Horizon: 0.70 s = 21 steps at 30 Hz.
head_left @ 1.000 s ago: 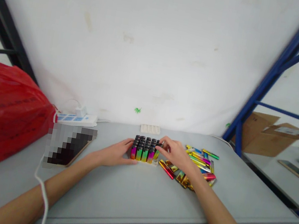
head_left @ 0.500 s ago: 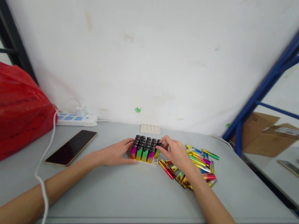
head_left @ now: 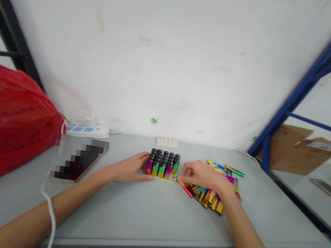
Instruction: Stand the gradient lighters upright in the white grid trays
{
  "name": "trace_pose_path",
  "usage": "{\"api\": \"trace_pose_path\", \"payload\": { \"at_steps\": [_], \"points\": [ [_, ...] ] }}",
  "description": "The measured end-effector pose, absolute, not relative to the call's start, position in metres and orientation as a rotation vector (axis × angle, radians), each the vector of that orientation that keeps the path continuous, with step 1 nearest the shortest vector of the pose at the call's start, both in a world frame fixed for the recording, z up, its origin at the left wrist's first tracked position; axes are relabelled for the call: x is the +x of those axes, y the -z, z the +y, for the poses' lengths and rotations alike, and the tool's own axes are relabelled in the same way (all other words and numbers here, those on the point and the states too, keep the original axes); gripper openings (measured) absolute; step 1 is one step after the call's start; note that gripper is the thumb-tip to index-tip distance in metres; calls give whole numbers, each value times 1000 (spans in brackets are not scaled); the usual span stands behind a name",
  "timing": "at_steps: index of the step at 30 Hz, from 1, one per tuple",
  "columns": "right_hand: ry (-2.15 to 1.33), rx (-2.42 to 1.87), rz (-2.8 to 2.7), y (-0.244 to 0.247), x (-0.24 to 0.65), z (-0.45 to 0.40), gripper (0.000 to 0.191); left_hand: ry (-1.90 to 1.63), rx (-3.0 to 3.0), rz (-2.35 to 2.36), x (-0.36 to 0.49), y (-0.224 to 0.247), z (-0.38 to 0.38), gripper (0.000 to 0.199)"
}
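Observation:
Upright lighters with black tops and shiny rainbow bodies stand in rows in a pale tray. My left hand wraps the tray's left side, thumb along its front and fingers behind. At the front right corner, one lighter shows a clear lower end under its yellow-green body. My right hand is just right of the tray, fingers curled together at the upper end of a red metallic tube. What the fingertips hold is hidden. A pile of shiny coloured tubes lies under and beside that hand.
A second pale tray lies by the wall. On the left are a phone, partly pixelated, a power strip, a white cable and a red plastic bag. A blue rack post and cardboard box stand right.
My right hand has left the lighter at the tray's right edge and moved right and slightly down to the pile of tubes. My left hand stays at the tray.

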State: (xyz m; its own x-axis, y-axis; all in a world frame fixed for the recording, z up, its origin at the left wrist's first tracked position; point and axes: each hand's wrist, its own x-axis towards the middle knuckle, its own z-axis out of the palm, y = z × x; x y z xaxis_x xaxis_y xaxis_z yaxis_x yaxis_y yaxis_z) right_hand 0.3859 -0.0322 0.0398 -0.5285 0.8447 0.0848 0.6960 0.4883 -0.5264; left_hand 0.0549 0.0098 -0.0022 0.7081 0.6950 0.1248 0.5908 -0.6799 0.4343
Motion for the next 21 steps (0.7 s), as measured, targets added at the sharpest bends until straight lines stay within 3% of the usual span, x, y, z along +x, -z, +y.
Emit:
{"api": "trace_pose_path", "payload": {
  "at_steps": [11,17,21],
  "points": [
    [-323,-1574,-2534,-22,380,-28,8,-390,2567,1004,56,1,9,80],
    [-310,-1481,-2361,-25,385,-18,26,-382,2567,1007,53,5,12,82],
    [-497,-1373,-1899,-25,387,-8,39,-389,2563,1016,55,3,10,82]
  ]
}}
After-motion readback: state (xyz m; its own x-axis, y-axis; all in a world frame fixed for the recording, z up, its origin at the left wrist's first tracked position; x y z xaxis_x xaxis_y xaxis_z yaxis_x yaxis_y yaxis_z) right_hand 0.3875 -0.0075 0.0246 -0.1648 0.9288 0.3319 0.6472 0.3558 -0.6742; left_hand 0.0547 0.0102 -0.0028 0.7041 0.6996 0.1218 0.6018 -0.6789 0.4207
